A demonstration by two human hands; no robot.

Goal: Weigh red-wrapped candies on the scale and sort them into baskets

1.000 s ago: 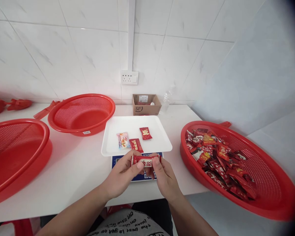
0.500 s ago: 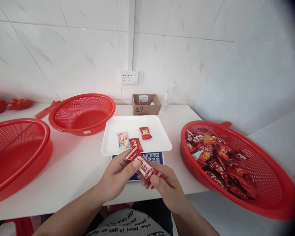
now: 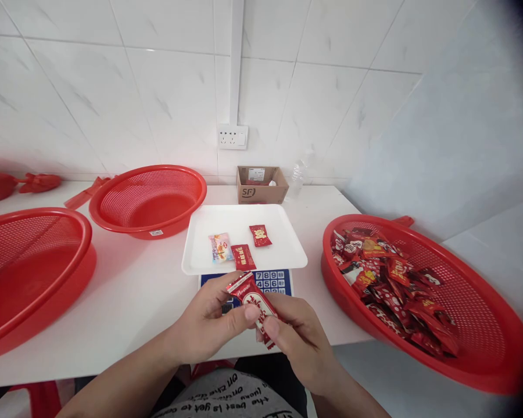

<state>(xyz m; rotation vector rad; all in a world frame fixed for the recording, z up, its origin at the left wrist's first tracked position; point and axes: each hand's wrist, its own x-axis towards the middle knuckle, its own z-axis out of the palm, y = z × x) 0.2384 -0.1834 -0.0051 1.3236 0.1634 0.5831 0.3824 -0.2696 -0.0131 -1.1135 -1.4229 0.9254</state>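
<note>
Between my two hands is a red-and-white wrapped candy [image 3: 253, 297], tilted, over the near edge of the scale. My left hand [image 3: 213, 316] grips its upper left part, thumb on the front. The lower end is pinched by my right hand [image 3: 294, 331]; some of its fingers are hidden behind the wrapper. Just beyond lies a white tray [image 3: 283, 232] on a scale with a blue keypad [image 3: 272, 281]. On the tray are a red candy packet [image 3: 260, 235], a darker red packet [image 3: 243, 257] and a pale pink-and-blue packet [image 3: 220, 248].
At the right, a red basket [image 3: 483, 290] holds many red wrapped candies. Two more red baskets [image 3: 148, 203] stand at the left. Against the wall are a cardboard box [image 3: 262, 191], a clear plastic bottle [image 3: 297, 174] and red bags [image 3: 39, 182].
The candy has come slightly lower and turned a little in my hands, with my left thumb farther down its front. More of the dark red packet on the tray shows now.
</note>
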